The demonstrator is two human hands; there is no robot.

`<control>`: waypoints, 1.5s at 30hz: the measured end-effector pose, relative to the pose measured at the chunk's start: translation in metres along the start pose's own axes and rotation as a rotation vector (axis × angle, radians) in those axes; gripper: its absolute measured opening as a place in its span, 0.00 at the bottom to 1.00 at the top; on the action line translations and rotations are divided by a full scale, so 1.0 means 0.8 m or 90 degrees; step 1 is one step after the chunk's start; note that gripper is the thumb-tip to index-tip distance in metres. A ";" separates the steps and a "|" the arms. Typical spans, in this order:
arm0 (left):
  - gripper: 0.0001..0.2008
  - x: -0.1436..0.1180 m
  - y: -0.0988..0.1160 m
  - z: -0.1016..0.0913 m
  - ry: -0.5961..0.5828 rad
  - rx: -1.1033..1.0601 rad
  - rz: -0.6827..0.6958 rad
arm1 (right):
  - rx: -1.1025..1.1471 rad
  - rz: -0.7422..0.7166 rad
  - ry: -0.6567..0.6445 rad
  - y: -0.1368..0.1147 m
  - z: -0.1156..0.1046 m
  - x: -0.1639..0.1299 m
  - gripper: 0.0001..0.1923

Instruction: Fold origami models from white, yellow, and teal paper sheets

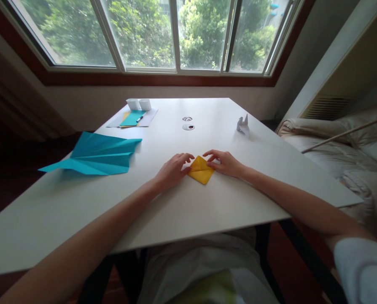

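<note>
We see a white table [226, 202] below a window. At its left edge lies a large folded blue paper [95, 157]. At centre, our left hand [172, 171] and right hand [225, 163] flank a small folded yellow paper [200, 171], fingers [215, 157] slightly spread and pressing flat on its left and right corners. Far right stands a small white paper figure [243, 125].

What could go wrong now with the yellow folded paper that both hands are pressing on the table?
1. The yellow paper is small and held only by fingertips of the left hand and right hand; it may slip on the smooth white table, so a crease could come out crooked.
2. The left forearm passes near the blue paper plane; a sideways move might push it.
</note>
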State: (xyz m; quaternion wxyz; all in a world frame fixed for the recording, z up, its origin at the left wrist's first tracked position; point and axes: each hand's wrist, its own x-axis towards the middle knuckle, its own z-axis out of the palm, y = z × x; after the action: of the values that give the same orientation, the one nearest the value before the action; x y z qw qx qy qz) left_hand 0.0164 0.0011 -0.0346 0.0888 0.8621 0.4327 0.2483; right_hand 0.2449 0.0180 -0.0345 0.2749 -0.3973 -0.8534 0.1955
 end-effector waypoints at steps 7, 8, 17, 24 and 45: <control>0.16 0.000 0.009 -0.004 -0.079 0.078 0.169 | -0.116 -0.121 0.004 0.006 0.007 0.001 0.10; 0.17 0.000 0.010 -0.005 -0.094 0.085 0.180 | -0.127 -0.122 0.001 0.007 0.007 0.001 0.10; 0.19 0.002 0.013 -0.008 -0.130 0.151 0.211 | -0.154 -0.095 -0.008 0.000 0.008 0.001 0.09; 0.19 0.001 0.003 -0.025 -0.163 0.118 0.191 | -0.140 -0.109 -0.084 0.015 -0.009 0.002 0.12; 0.14 -0.008 0.003 -0.023 -0.072 -0.216 0.061 | -0.113 -0.094 -0.070 0.014 -0.009 0.000 0.09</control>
State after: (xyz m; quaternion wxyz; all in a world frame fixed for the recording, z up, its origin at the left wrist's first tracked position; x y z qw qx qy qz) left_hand 0.0055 -0.0065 -0.0203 0.2451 0.8669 0.3377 0.2726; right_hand 0.2558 0.0257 -0.0348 0.2052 -0.3446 -0.9082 0.1195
